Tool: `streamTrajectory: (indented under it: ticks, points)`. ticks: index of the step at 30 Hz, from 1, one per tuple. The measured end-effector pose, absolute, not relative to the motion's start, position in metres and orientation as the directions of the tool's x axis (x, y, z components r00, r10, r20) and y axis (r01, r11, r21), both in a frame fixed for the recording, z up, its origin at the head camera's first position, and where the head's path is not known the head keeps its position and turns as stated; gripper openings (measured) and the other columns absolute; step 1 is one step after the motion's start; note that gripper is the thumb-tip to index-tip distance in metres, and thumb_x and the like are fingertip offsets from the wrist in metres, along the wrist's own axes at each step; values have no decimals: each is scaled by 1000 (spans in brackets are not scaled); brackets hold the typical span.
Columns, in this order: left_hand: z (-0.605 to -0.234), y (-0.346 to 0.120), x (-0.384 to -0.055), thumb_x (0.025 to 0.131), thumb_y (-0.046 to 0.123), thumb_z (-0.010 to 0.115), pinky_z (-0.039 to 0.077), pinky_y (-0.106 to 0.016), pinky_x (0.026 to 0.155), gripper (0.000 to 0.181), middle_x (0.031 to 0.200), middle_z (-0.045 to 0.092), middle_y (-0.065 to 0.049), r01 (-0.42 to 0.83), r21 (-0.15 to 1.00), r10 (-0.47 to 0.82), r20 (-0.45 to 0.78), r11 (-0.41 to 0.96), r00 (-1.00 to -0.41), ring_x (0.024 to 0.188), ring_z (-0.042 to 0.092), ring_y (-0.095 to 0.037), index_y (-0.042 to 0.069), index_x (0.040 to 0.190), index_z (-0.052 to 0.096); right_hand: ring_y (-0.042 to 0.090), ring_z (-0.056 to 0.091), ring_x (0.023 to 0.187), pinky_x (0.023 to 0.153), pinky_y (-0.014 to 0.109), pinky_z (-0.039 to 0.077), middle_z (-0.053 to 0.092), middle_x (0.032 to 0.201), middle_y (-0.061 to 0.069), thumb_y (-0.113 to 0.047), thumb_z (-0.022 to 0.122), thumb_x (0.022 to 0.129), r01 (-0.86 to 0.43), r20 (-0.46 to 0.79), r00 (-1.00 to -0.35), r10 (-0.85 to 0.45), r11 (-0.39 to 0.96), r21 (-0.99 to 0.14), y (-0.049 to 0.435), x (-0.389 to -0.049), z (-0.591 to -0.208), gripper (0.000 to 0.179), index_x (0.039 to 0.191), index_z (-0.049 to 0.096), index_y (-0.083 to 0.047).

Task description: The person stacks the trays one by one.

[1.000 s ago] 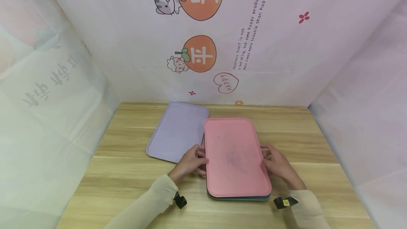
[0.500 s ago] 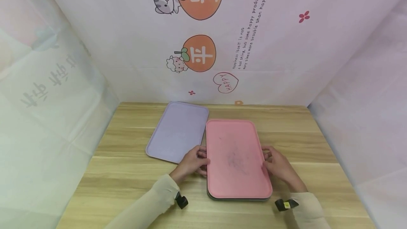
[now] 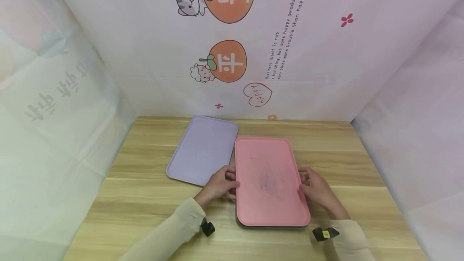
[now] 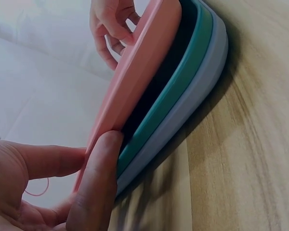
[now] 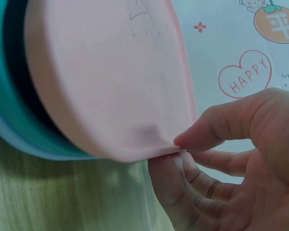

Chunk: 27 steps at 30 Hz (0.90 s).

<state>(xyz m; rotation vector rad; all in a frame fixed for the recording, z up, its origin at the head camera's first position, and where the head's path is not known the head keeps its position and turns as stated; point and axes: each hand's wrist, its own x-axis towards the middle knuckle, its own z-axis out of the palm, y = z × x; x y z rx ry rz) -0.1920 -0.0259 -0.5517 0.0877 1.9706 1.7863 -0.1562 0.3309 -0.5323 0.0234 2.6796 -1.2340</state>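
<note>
Scuffed and rectangular, a pink tray [image 3: 268,180] lies over a small stack in the head view. Beneath it the left wrist view shows a teal tray [image 4: 166,94] and a pale blue tray [image 4: 202,79], with a dark gap under the pink rim. My left hand [image 3: 219,184] pinches the pink tray's left edge, thumb on top and fingers below. On the opposite edge, my right hand [image 3: 318,188] grips the rim the same way; the right wrist view shows its thumb [image 5: 207,125] on the upper side. Most of the lower trays is hidden.
A lavender tray [image 3: 204,150] lies flat at the back left, close beside the stack. The wooden table [image 3: 145,212] meets a printed cloth backdrop [image 3: 308,100] behind, with cloth walls at both sides.
The pink tray has shifted slightly right and toward the person, and sits squarer over the stack, covering the teal edge seen earlier at the front. Both hands keep their grip.
</note>
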Motion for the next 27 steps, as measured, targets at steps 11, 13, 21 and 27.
streamTrajectory:
  ticks: [11,13,21,27]
  points:
    - [-544,-26,-189,92,-5,74,69,-37,64,51,117,64,-19,-278,942,350,-329,189,-877,76,74,-23,-5,138,53,22,68,83,64,33,66,67,110,23,6,65,86,134,-225,-972,-66,631,-764,329,-156,-533,71,154,45,9]
    - [-545,-26,-189,92,-5,74,69,-36,64,51,117,64,-19,-277,942,352,-329,189,-876,75,74,-23,-5,138,53,22,68,83,64,33,66,67,110,23,6,64,86,142,-234,-970,-66,626,-767,328,-156,-533,71,154,44,9]
    - [-545,-27,-190,94,-3,74,70,-36,65,46,117,64,-18,-271,939,365,-332,210,-870,72,74,-20,-4,136,54,22,65,83,62,30,59,66,106,19,5,63,87,121,-207,-977,-56,652,-749,327,-154,-530,66,152,50,6]
    - [-544,-27,-189,95,-3,75,70,-36,67,46,117,63,-17,-284,937,365,-343,206,-866,71,75,-19,-4,136,54,21,63,83,62,27,55,67,103,17,5,65,85,85,-172,-983,-59,687,-722,327,-154,-531,66,150,52,6]
